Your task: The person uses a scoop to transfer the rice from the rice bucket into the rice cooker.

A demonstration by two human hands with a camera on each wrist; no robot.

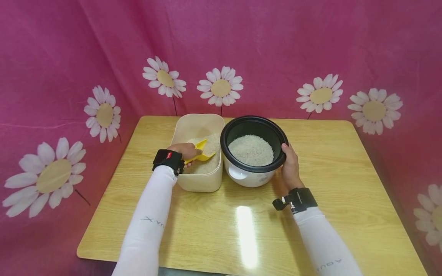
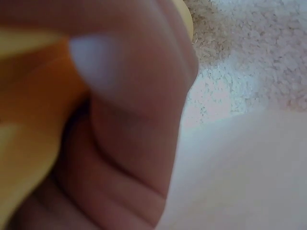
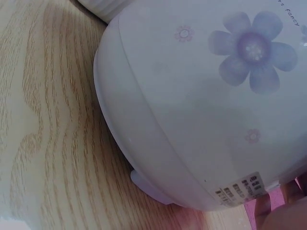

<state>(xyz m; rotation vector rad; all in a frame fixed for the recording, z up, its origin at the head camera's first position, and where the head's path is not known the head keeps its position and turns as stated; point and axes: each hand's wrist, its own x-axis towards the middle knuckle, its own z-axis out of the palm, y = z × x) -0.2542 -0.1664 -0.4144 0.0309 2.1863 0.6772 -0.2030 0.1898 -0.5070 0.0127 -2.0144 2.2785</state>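
The left hand (image 1: 187,151), angled into the rice bin (image 1: 202,184), gripped a yellow scoop (image 1: 206,156); the right hand (image 1: 291,168) clasped the rice cooker (image 1: 254,178) at right.

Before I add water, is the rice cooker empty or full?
Partly full: in the head view, white rice lies inside the rice cooker, below its black rim.

Glare streaks the table (image 1: 207,230); the left-wrist close-up blurs the yellow scoop (image 2: 29,134).
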